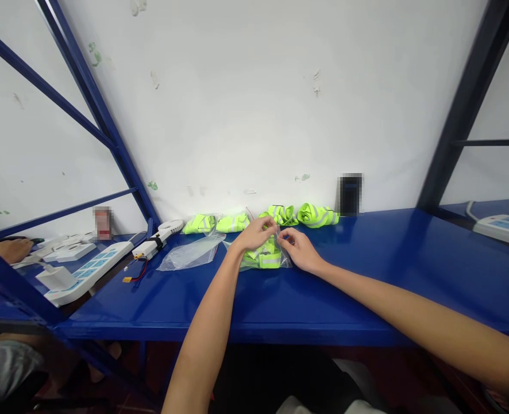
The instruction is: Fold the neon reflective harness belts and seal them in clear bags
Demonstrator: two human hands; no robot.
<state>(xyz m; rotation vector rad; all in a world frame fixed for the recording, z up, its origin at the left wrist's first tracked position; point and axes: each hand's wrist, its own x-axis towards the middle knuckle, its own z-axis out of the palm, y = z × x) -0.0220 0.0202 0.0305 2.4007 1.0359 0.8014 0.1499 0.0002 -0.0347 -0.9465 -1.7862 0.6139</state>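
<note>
A clear plastic bag lies on the blue table, with a folded neon-yellow reflective vest inside it. My left hand reaches over the bag, its fingers pinched on the upper right edge. From the right, my right hand pinches the same edge, close to the left fingertips. Behind my hands, rolled yellow vests with grey reflective strips sit along the wall. Two more folded vests in clear wrapping lie to the left. A flat clear bag rests left of my left hand.
A white device with a battery lead lies at the table's left. Beyond the blue frame post are a power strip and another person's hand. A dark blurred object stands against the wall.
</note>
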